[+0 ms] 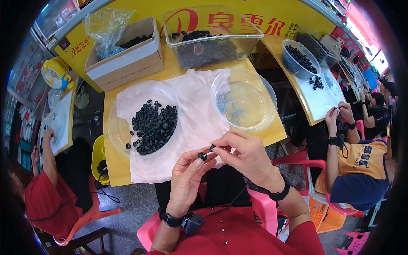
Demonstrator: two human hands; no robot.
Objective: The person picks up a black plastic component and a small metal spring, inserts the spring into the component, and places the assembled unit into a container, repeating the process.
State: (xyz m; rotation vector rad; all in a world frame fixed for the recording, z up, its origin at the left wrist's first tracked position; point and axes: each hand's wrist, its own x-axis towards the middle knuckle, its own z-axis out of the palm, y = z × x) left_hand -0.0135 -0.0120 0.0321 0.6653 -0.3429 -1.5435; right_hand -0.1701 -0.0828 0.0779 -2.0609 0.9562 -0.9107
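Note:
Just in front of the table's near edge, my left hand (pixel 186 180) pinches a small round black part (pixel 202 157) between thumb and fingers. My right hand (pixel 250 157) is close beside it, its thumb and forefinger closed on a tiny dark piece (pixel 212 147). Whether the two pieces touch is hard to make out. Beyond my left hand, a shallow clear round tray (pixel 114 131) holds a heap of small black plastic parts (pixel 155 127). Past my right hand, a second clear round tray (pixel 259 91) contains scattered tiny pale-blue pieces (pixel 229 108).
A pink cloth (pixel 193 114) covers much of the wooden table (pixel 114 170). Behind the trays are a cardboard box (pixel 127 63) and a clear plastic bin (pixel 208 53) with black parts. People work at tables on both sides; a yellow fan (pixel 55 73) stands at far left.

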